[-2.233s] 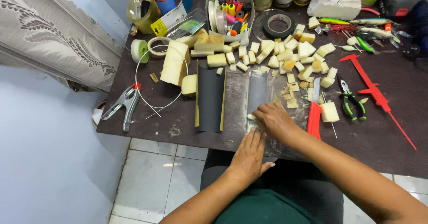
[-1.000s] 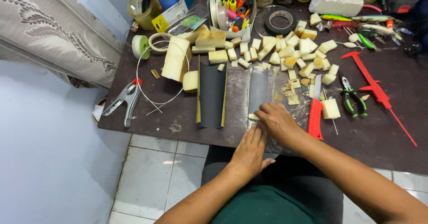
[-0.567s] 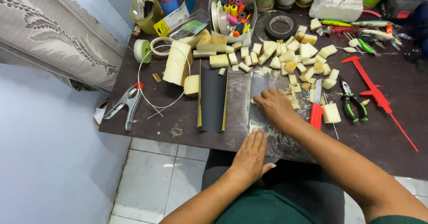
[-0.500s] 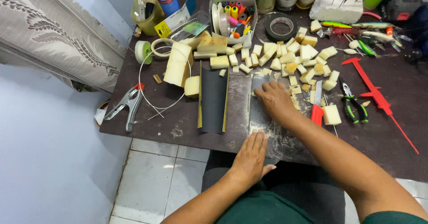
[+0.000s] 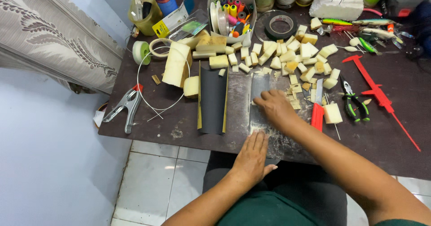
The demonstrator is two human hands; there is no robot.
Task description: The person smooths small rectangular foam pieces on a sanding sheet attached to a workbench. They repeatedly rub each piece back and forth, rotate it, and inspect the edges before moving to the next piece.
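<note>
Dark cluttered workbench [image 5: 395, 131], grey dust-streaked sandpaper sheet [image 5: 259, 118] lying flat at its near edge, left hand [image 5: 252, 156] open and pressing its lower end, right hand [image 5: 274, 109] curled over the sheet's middle, contents hidden, pale foam blocks [image 5: 287, 57] scattered beyond.

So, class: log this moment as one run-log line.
left hand: flat on grey sandpaper sheet, near edge | right hand: pressing on sheet, piece underneath hidden | beside: red knife, foam blocks
</note>
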